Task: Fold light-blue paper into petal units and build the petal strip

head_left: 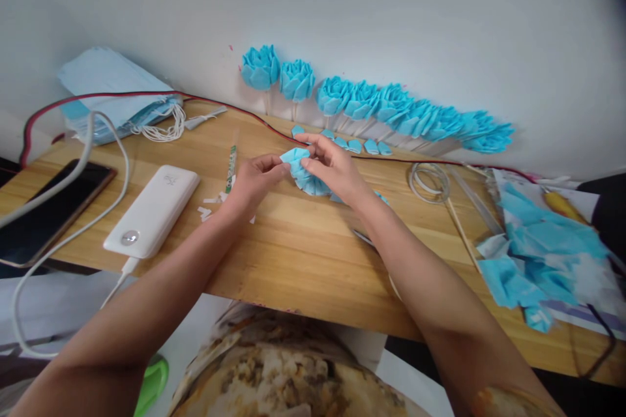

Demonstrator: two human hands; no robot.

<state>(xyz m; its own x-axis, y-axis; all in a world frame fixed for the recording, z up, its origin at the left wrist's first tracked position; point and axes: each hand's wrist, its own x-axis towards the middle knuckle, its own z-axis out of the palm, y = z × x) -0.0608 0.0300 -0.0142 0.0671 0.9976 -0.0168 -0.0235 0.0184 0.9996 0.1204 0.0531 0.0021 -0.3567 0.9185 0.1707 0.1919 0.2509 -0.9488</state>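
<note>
Above the middle of the table, a partly formed blue fabric flower [312,184] is between my two hands. A flat, light blue petal [295,155] stands up at its upper left. My left hand [257,177] is closed, with thumb and forefinger pinched at the flower's left edge. My right hand [332,166] grips it from the right, its thumb on the blue fabric near the petal. The flower's underside is hidden. Just behind my right hand lies a row of small cut blue petals [355,145].
Finished blue flowers [362,99] on sticks lean against the wall. A stack of face masks [117,98], a phone [53,208] and a white power bank [152,212] are on the left. At right lie a tape roll [429,182] and blue scraps [548,241]. A red-black cable [235,109] crosses behind.
</note>
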